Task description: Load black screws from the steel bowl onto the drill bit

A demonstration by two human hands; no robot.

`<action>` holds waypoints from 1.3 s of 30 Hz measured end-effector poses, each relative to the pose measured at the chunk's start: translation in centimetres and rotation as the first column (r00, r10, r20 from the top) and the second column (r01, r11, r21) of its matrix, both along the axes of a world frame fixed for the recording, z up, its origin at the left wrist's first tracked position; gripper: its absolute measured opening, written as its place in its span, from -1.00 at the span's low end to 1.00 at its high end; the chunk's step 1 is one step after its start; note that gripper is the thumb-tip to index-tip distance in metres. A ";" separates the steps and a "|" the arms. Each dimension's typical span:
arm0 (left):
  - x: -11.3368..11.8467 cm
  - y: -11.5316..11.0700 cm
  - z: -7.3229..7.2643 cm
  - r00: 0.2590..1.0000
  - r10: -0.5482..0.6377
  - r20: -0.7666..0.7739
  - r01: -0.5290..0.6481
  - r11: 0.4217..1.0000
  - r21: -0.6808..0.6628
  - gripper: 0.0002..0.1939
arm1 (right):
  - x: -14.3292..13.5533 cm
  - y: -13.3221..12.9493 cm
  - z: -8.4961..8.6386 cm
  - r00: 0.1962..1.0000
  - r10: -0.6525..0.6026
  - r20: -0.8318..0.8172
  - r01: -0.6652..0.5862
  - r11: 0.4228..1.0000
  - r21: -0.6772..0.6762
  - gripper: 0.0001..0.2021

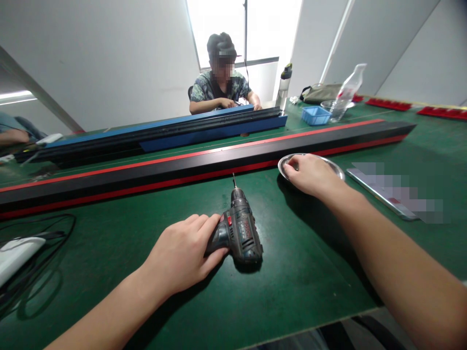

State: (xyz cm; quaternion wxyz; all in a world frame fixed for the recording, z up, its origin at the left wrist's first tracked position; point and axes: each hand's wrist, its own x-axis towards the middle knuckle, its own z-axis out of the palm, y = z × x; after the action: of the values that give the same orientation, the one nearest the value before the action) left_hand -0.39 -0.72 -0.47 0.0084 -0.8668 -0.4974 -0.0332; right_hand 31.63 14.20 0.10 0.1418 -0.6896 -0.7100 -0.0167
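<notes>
My left hand (186, 250) is wrapped round the grip of a dark cordless drill (245, 233), which lies on its side on the green table. Its thin bit points away from me, close to a long black bar with red edges (215, 158). Over a round metal dish (337, 170) my right hand (310, 172) reaches in, with thumb and fingers pinched together. What the fingertips hold, if anything, is too small to make out. Most of the dish's inside is hidden by the hand.
Across the green table (292, 296), a person (222, 85) works behind blue and black bars (215, 131). A blue basket (315, 115), a clear bottle (348, 95) and a flask (283, 87) stand at the back. Cables and a white box (20, 255) lie left; a flat panel (383, 192) lies right.
</notes>
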 end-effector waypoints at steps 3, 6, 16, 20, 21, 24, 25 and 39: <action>0.0 0.0 0.0 1.000 0.000 0.002 0.000 1.000 -0.001 -0.55 | 0.1 0.0 0.0 1.000 0.000 -0.013 0.000 1.000 0.008 -0.66; 0.1 0.1 0.1 1.000 0.000 0.000 0.000 1.000 -0.002 -0.56 | 0.3 0.1 -0.3 1.000 0.016 0.000 -0.016 1.000 0.025 -0.72; 0.1 0.0 0.1 1.000 0.001 -0.010 -0.001 1.000 0.007 -0.54 | 0.2 -0.6 0.3 0.996 0.022 -0.082 -0.020 0.999 0.033 -0.77; 0.1 0.0 0.1 1.000 -0.001 -0.012 0.002 1.000 0.009 -0.54 | 0.2 -0.7 0.5 0.996 0.012 -0.092 -0.010 1.000 0.018 -0.78; 0.1 0.0 0.1 1.000 -0.001 -0.011 0.002 1.000 0.008 -0.54 | 0.3 -0.6 0.4 0.997 0.012 -0.082 -0.011 1.000 0.011 -0.79; 0.1 0.1 0.2 1.000 -0.004 -0.008 0.004 1.000 0.003 -0.54 | 0.6 -0.2 0.3 1.000 0.011 -0.016 -0.011 0.999 -0.041 -0.70; 0.2 0.1 0.2 1.000 -0.005 -0.007 0.005 1.000 0.001 -0.54 | 0.6 -0.1 0.2 1.000 0.010 0.010 -0.009 0.998 -0.067 -0.63; 0.1 0.0 0.2 1.000 -0.005 -0.008 0.005 1.000 0.007 -0.55 | 1.1 0.6 -0.5 0.999 0.026 0.047 -0.016 0.977 -0.213 -0.43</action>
State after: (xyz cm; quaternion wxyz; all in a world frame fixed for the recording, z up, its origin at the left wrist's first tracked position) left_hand -0.28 -0.70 -0.29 0.0132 -0.8681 -0.4952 -0.0314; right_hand 32.71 14.81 -0.43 0.0500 -0.6927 -0.7182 0.0436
